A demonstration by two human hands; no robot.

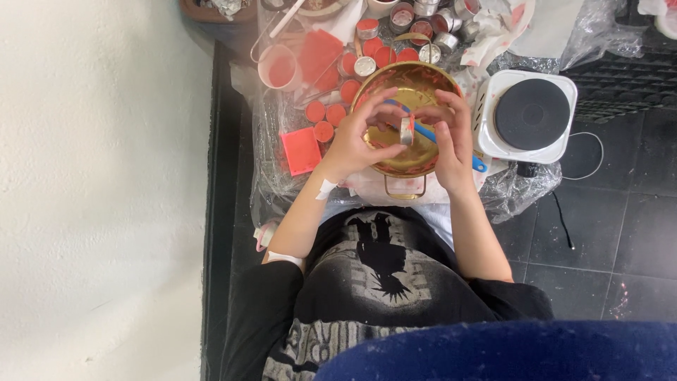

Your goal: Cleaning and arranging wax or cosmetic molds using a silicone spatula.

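Our left hand (352, 144) and right hand (451, 137) at frame centre, both grips pinching a small metal cup (407, 130), above our brass pot (409, 88), hotplate (530, 114) at right

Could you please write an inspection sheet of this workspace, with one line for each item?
Surface: clear plastic sheet covering a low work area on a dark tiled floor.
Job's things: small metal cup held over a gold pot; blue tool lying in the pot.
Clutter: red-filled cups, pink mug, red square block.
Fingers: left hand and right hand both pinch the cup.
Cables: thin cable beside the white hotplate.
Surroundings: pale wall on the left.
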